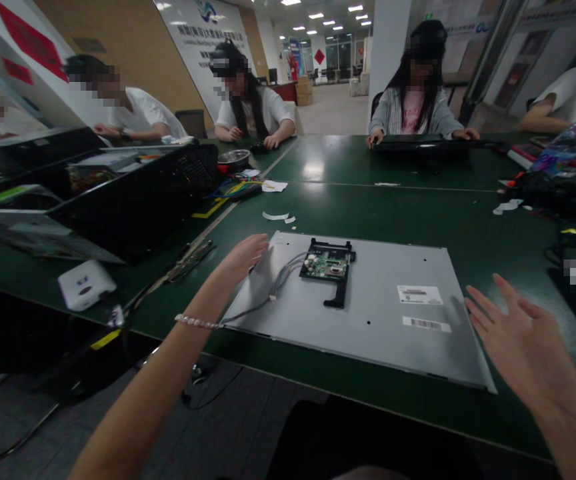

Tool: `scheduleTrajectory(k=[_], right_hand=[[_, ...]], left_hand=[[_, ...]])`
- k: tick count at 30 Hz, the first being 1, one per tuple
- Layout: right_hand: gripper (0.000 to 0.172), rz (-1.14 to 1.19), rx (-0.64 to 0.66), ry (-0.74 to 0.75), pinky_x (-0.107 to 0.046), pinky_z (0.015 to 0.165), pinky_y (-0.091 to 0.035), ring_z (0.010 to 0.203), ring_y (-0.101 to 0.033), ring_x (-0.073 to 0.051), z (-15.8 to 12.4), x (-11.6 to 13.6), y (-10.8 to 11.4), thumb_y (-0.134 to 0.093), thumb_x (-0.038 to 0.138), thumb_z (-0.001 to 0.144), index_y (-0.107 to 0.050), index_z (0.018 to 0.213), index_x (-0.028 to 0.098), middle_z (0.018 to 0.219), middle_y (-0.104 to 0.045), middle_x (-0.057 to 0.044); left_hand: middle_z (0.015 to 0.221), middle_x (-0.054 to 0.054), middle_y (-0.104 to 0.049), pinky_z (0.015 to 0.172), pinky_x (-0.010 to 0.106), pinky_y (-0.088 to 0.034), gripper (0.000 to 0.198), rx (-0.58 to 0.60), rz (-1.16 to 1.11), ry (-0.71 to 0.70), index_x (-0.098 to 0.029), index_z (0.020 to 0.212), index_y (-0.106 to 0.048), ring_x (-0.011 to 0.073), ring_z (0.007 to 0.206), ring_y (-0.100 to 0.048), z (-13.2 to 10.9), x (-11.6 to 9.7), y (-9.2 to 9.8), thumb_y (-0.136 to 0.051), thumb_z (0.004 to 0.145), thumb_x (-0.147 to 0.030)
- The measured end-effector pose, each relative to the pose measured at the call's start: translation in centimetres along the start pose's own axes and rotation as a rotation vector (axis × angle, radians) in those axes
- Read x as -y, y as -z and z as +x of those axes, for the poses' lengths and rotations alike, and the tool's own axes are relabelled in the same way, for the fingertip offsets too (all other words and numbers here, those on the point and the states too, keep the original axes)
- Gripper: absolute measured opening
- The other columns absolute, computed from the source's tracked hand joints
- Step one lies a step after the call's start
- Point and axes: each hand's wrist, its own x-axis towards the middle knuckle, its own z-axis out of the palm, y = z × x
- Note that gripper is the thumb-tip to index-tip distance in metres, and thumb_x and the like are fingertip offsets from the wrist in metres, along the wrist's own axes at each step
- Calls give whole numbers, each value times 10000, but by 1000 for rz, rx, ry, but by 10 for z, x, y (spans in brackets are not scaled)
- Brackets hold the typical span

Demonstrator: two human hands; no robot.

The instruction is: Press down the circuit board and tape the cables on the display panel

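A flat grey display panel lies back side up on the green table, with two white labels near its right end. On its middle sit a green circuit board and a black plastic bracket. Grey cables run from the board toward the panel's left edge. My left hand is at the panel's far left corner, fingers stretched out; whether they touch it I cannot tell. Beside the right edge, my right hand has its palm turned up and fingers spread, holding nothing.
An opened black computer case stands on the left, near a white box-shaped device. Paper scraps lie beyond the panel. Black cables and a plastic bottle are at the right. Several people sit around the table.
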Motion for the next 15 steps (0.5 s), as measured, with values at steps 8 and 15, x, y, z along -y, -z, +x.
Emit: scheduleTrajectory(k=[8,15], right_hand=[[958,-180,-116,49,-520,1183,-205,1397,-408,-355,12,9,24,-692,527,636,-329,1502,334,1406,-535,-132],[941,-342,-108,85,-490,1128,-321,1361,-454,-375,33,11,64,-670,546,648,-324,1498,334,1315,-592,-176]], left_hand=[[1386,92,-570,1143,398,-308,340,75,-17,-13,-234,1177,-594,226,1344,-466,-37,-7,-28,-589,881,-403],[1450,104,-516,1153,396,-293,437,139,-36,-19,-239,1239,-567,244,1395,-408,-52,-7,-44,-584,865,-465]])
